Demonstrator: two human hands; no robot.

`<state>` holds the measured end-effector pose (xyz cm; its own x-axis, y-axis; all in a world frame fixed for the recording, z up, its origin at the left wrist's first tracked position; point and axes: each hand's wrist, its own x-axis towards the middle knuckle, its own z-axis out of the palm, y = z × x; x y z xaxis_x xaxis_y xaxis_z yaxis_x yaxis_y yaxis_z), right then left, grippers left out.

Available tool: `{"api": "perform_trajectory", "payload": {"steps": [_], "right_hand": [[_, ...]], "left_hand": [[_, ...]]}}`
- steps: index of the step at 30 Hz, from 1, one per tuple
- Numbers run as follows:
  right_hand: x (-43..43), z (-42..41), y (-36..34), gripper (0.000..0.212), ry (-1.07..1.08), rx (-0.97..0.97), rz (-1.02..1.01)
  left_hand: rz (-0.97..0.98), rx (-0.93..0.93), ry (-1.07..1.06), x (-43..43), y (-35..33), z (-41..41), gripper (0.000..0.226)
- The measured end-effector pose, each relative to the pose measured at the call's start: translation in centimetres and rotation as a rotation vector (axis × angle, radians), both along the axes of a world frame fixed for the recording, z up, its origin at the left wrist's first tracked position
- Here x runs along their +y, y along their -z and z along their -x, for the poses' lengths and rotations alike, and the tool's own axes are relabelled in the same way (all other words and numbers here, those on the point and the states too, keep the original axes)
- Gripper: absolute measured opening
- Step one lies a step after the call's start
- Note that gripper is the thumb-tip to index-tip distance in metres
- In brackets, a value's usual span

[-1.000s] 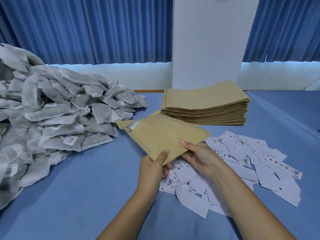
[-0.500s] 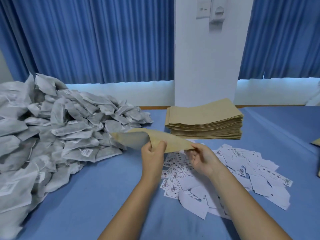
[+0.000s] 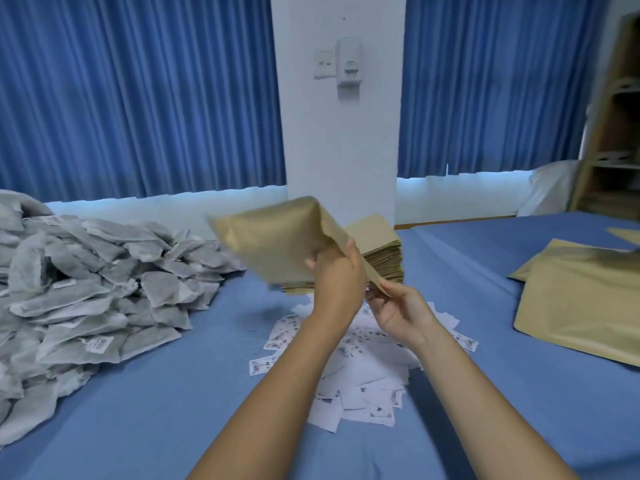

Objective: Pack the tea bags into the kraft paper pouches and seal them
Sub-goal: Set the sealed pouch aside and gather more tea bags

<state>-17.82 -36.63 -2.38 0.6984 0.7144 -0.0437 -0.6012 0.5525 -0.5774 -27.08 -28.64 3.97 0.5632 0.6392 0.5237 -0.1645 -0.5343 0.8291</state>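
The fingers of your left hand (image 3: pixel 337 273) curl round 1 kraft pouch (image 3: pixel 273 237), lifted above the tabletop (image 3: pixel 166 396); your right hand (image 3: pixel 398 308) pinches its lower corner — the pouch is blurred and hides part of the pouch stack (image 3: pixel 382 247).

Blue curtains (image 3: pixel 138 98) are hanging across the top of the frame, flanking a white pillar (image 3: pixel 341 150) that is carrying a wall switch (image 3: pixel 324 64) at upper centre. A wooden shelf (image 3: pixel 616 133) is standing at the right edge. White paper slips (image 3: pixel 360 386) are lying scattered on the blue cloth (image 3: pixel 156 410) at lower centre.
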Motion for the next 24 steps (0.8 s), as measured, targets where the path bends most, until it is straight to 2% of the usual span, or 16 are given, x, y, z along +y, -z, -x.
{"api": "perform_trajectory", "payload": {"steps": [3,5,7,10,13,15,17,20,22,24], "right_hand": [[-2.6,-1.0,-0.1,0.034,0.006,0.035,-0.07],[-4.5,-1.7,0.0,0.035,0.034,0.061,-0.095],[-6.3,-2.7,0.3,0.032,0.083,0.091,-0.127],[-8.3,-4.0,1.0,0.024,0.189,0.098,-0.133],[-9.4,-5.3,1.7,0.03,0.412,0.025,-0.11],[-10.3,-5.9,2.0,0.038,0.561,-0.053,-0.017],[-11.7,-6.8,2.2,0.043,0.698,-0.129,0.097],[-13.8,-9.2,1.1,0.043,0.894,-0.239,0.245],[-15.1,-11.5,-0.6,0.047,1.008,-0.264,0.23],[-16.6,-14.0,-2.6,0.052,0.975,-0.217,0.086]], "left_hand": [[-0.205,-0.007,0.093,-3.1,-1.3,-1.2,0.025],[-0.311,0.01,0.175,-4.8,-1.8,-2.5,0.029],[-0.251,0.034,0.294,-6.2,-1.9,-4.0,0.03],[-0.157,0.032,0.317,-7.5,-0.8,-6.3,0.034],[-0.197,0.203,0.303,-8.6,1.4,-8.9,0.042],[-0.136,0.265,0.339,-9.2,2.8,-10.4,0.046],[-0.018,0.254,0.42,-9.8,3.6,-11.6,0.039],[0.196,0.311,0.651,-11.6,3.5,-13.3,0.015],[0.259,0.409,0.715,-12.9,3.5,-14.6,0.035],[0.19,0.494,0.702,-13.9,3.8,-15.9,0.053]]}}
